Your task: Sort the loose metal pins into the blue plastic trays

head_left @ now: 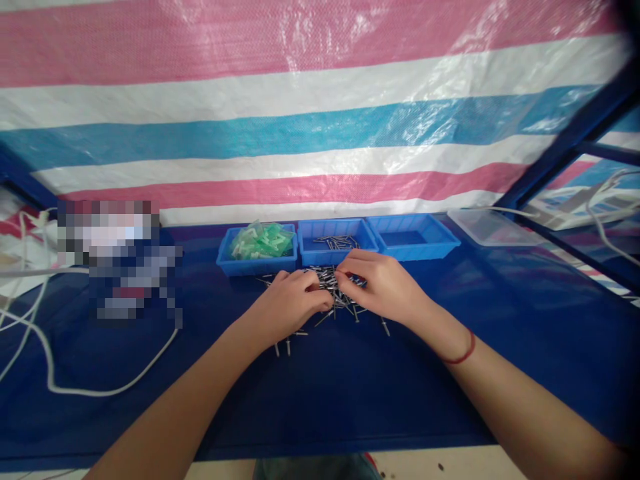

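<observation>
A loose heap of metal blind rivets point(327, 277) lies on the blue table, in front of the middle bin. My left hand point(293, 300) is closed at the heap's left side, thumb and forefinger bent in among the rivets; whatever is between them is hidden. From the right, my right hand point(377, 283) reaches over the same heap with its fingers pinched at the rivets, and I cannot make out how many it holds. A few stray rivets point(288, 347) lie below my left hand. More rivets point(337, 243) are inside the middle blue bin point(330, 257).
A left blue bin point(253, 268) holds green and clear plastic packets point(263, 240). On the right is another blue bin point(425, 250), then a clear plastic lid or tray point(493, 227). White cables point(100, 392) loop across the table's left side. A striped sheet point(300, 140) hangs behind.
</observation>
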`<act>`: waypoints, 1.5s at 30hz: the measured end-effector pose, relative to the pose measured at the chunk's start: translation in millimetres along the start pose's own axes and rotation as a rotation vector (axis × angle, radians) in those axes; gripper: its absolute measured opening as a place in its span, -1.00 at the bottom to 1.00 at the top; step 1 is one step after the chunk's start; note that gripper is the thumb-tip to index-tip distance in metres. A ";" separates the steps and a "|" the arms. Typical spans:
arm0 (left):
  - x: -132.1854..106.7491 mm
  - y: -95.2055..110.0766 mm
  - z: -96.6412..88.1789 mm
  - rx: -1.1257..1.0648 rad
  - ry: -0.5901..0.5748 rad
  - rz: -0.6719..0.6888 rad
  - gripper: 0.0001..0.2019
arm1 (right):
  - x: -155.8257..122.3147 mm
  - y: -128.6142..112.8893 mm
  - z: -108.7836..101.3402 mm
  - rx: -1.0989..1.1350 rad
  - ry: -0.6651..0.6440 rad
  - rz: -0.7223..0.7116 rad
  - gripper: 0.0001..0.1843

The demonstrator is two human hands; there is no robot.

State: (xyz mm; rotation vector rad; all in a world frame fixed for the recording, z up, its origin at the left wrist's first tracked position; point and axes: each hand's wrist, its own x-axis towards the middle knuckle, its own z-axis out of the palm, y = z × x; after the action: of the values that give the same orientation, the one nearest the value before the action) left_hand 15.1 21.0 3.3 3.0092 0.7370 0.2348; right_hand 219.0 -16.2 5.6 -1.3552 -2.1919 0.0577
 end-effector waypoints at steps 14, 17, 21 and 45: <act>-2.4 -0.7 -1.0 0.066 -0.030 0.020 -0.86 | -0.8 -2.7 3.7 0.001 -0.052 -0.026 -0.77; -1.5 1.5 1.6 0.111 -0.032 0.027 -0.86 | -1.0 -2.8 4.3 0.002 -0.046 -0.032 -0.77; -3.3 1.4 -1.8 0.096 -0.031 0.038 -0.87 | -0.7 -3.2 4.1 0.008 -0.050 -0.031 -0.76; 4.8 0.6 -1.2 -0.431 0.335 -0.215 -0.86 | 0.1 -8.9 4.9 0.213 -0.072 -0.069 -0.89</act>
State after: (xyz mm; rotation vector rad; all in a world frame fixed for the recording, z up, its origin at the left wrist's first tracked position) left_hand 19.4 22.7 5.2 2.4872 0.8892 0.7893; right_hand 209.3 -19.2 4.4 -1.1748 -2.2179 0.3095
